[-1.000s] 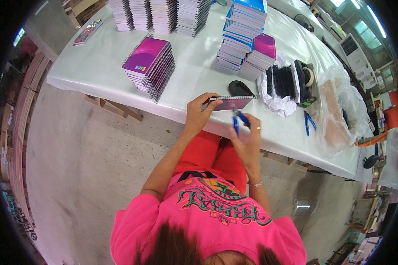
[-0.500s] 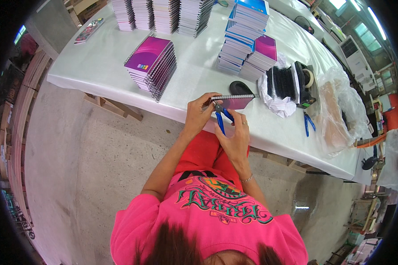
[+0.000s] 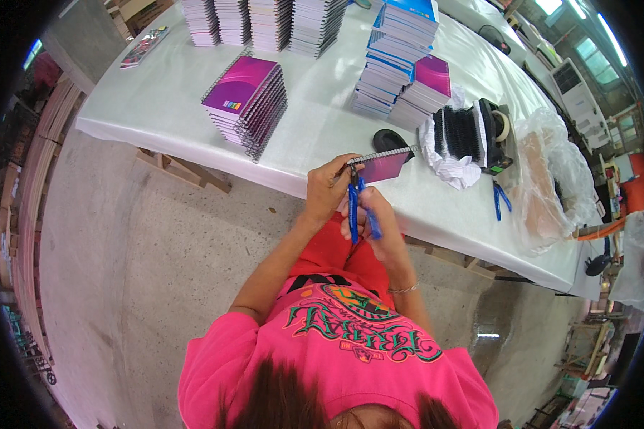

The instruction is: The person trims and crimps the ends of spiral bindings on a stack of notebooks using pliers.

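My left hand (image 3: pixel 327 189) holds the left end of a purple spiral notebook (image 3: pixel 383 165) just over the front edge of the white table (image 3: pixel 157 107). My right hand (image 3: pixel 376 223) grips blue-handled pliers (image 3: pixel 358 207), their jaws up at the left end of the notebook's wire spiral, right next to my left fingers. The pliers' handles point down toward my body. Both forearms come up from my pink shirt.
A stack of purple spiral notebooks (image 3: pixel 247 104) lies left of my hands. Taller stacks (image 3: pixel 401 61) stand behind, more along the far edge (image 3: pixel 265 21). A black oval object (image 3: pixel 388 140), black spiral coils on white paper (image 3: pixel 461 136), a second blue tool (image 3: pixel 501 200) and clear bags (image 3: pixel 551 179) lie to the right.
My right hand has brought the blue pliers from the notebook's right side across to its left end, next to my left hand. The notebook has stayed in my left hand.
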Available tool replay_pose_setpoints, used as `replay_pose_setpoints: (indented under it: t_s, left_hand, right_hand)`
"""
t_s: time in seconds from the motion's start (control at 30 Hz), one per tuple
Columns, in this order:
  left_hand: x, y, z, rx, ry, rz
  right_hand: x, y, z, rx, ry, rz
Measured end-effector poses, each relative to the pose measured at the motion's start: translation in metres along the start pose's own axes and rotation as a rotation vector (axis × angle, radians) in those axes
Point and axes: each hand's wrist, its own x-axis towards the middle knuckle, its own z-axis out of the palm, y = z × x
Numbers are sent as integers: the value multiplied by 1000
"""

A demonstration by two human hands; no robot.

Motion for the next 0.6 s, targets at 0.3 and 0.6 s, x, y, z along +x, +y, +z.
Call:
replay_pose_setpoints:
  t_s: [0.3, 0.6]
  left_hand:
    - [1, 24, -3, 171, 9, 155]
    - [-10, 49, -47, 653, 13, 1024]
  right_hand:
    - [-10, -24, -34, -679, 65, -102]
    - [-29, -43, -164, -1690, 832, -639]
